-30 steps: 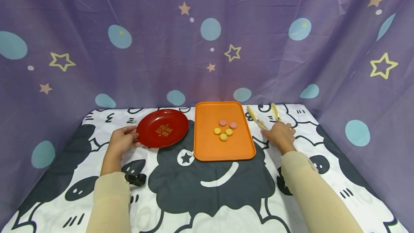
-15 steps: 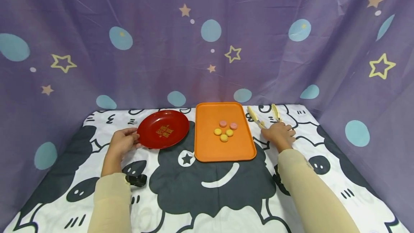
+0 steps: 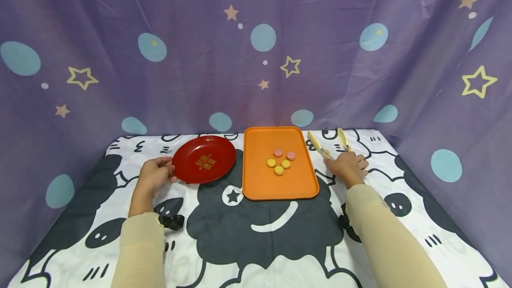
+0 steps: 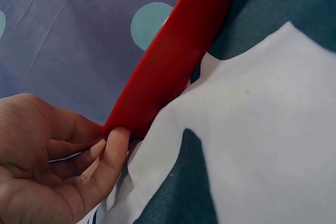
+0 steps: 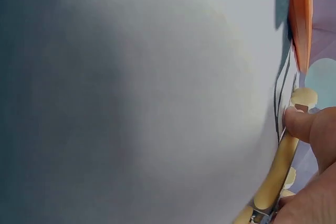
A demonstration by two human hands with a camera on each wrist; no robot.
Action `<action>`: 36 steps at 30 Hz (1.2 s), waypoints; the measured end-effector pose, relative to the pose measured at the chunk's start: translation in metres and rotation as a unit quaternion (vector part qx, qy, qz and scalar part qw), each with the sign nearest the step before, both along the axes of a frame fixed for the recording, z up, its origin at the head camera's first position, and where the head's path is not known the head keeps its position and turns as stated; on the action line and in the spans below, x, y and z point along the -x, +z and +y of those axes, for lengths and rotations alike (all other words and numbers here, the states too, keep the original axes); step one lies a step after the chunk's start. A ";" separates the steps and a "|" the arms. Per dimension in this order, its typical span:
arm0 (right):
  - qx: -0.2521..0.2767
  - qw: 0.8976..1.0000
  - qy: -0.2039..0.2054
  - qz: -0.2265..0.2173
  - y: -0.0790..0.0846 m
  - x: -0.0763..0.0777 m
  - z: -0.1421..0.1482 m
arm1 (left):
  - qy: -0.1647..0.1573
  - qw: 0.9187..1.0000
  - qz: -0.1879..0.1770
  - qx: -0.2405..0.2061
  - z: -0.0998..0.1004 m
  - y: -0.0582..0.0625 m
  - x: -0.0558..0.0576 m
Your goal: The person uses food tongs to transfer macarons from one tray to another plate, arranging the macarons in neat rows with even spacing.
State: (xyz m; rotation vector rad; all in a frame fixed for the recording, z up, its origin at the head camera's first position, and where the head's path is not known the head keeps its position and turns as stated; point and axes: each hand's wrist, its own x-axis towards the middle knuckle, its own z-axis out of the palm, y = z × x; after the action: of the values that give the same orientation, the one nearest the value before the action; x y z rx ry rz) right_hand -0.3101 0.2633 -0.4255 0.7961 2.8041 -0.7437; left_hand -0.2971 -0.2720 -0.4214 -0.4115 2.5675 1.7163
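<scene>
- Left sleeve [image 3: 140, 248]: cut off by the lower edge of the head view; a black device [image 3: 172, 222] sits at its cuff.
- Left hand [image 3: 154, 174]: thumb and fingers pinch the near-left rim of the plate; some fingers are partly hidden behind others in the left wrist view.
- Red plate [image 3: 186, 157]: on the cloth [image 3: 300, 261], left of the tray; round, glossy, deep red, with gold lettering at its middle too small to read. The left wrist view shows its smooth outer side, its upper end cut off.
- Orange tray [image 3: 256, 186]: flat, rectangular, round-cornered, just right of the plate; only a sliver shows in the right wrist view.
- On it, two pink rounds [image 3: 278, 153] behind three yellow rounds [image 3: 278, 170]; their surface detail is hard to make out.
- Tongs [image 3: 315, 142]: right of the tray, pale yellow ends spread apart, metal between; the near part is hidden under the hand.
- Right hand [image 3: 349, 166]: clasped on the tongs, thumb over a yellow grip; most fingers are out of sight in the right wrist view.
</scene>
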 end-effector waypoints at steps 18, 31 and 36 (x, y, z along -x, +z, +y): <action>-0.078 0.988 0.092 0.092 0.022 -0.007 0.005 | 0.014 1.000 -0.003 -0.015 0.000 0.001 0.001; -0.119 0.962 0.207 0.135 0.037 -0.021 0.014 | 0.013 1.000 -0.002 -0.022 0.003 0.003 -0.002; -0.125 0.952 0.239 0.146 0.039 -0.027 0.020 | 0.013 1.000 0.002 -0.026 0.001 0.003 -0.002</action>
State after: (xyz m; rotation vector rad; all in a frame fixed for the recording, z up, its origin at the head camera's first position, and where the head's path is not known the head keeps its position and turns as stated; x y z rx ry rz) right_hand -0.2827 0.2829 -0.3868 0.0053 3.2013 -0.4585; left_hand -0.2954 -0.2712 -0.4185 -0.4431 2.5251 1.7901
